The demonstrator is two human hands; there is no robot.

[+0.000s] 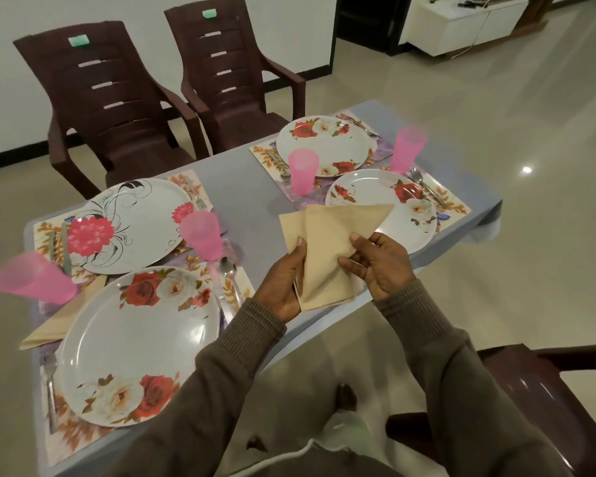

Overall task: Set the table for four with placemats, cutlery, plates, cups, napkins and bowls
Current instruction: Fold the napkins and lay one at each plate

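Above the grey table's [248, 197] near edge, my left hand [284, 284] and my right hand [381, 265] both grip a fanned bunch of beige folded napkins [327, 249]. Four floral placemats each carry a plate: near left [138, 346], far left [135, 223], far right [326, 144] and near right [382, 208]. A pink cup stands by each setting: [31, 282], [200, 235], [302, 171], [406, 149]. One beige napkin [55, 327] lies tucked under the near left plate. Forks and spoons lie beside the plates.
Two brown plastic chairs [114, 108] [234, 74] stand behind the table's far side. Another brown chair [516, 383] is at my right, close to my arm. The tiled floor spreads to the right, with a white cabinet [461, 22] far back.
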